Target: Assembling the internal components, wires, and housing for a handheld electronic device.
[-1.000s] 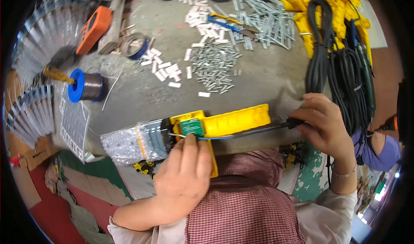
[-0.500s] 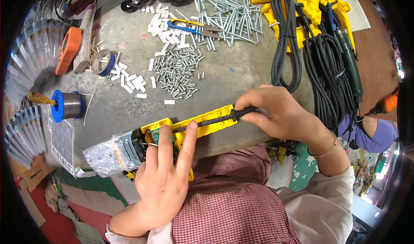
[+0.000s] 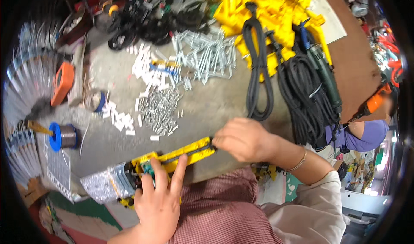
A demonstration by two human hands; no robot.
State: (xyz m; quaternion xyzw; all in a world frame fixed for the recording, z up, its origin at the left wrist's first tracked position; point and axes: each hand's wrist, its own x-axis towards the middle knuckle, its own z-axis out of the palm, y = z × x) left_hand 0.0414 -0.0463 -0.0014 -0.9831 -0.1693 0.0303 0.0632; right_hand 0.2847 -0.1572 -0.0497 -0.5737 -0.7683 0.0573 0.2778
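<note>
A yellow half-shell of a power tool housing (image 3: 198, 143) lies at the near table edge, its hollow handle pointing right. A black power cord (image 3: 196, 151) runs along inside the handle. On its left end sits a metal-sided body wrapped in bubble wrap (image 3: 100, 184). My left hand (image 3: 158, 209) lies over the housing, two fingers stretched across it beside a green part (image 3: 148, 169); its thumb is hidden. At the handle's right end, my right hand (image 3: 246, 140) is closed in a pinch on the cord, covering the cord's outer part.
Screws (image 3: 159, 110), long bolts (image 3: 207, 56) and white tabs (image 3: 146, 67) lie beyond my hands. Coiled black cords (image 3: 304, 97), a green electric screwdriver (image 3: 325, 75) and yellow shells (image 3: 263, 6) are at right. A solder spool (image 3: 62, 136) stands left. A person in purple (image 3: 366, 136) is at far right.
The view has tilted, showing more of the far table. My right hand's fingers have closed in against the handle's end, and the cord sleeve seen there before is now hidden.
</note>
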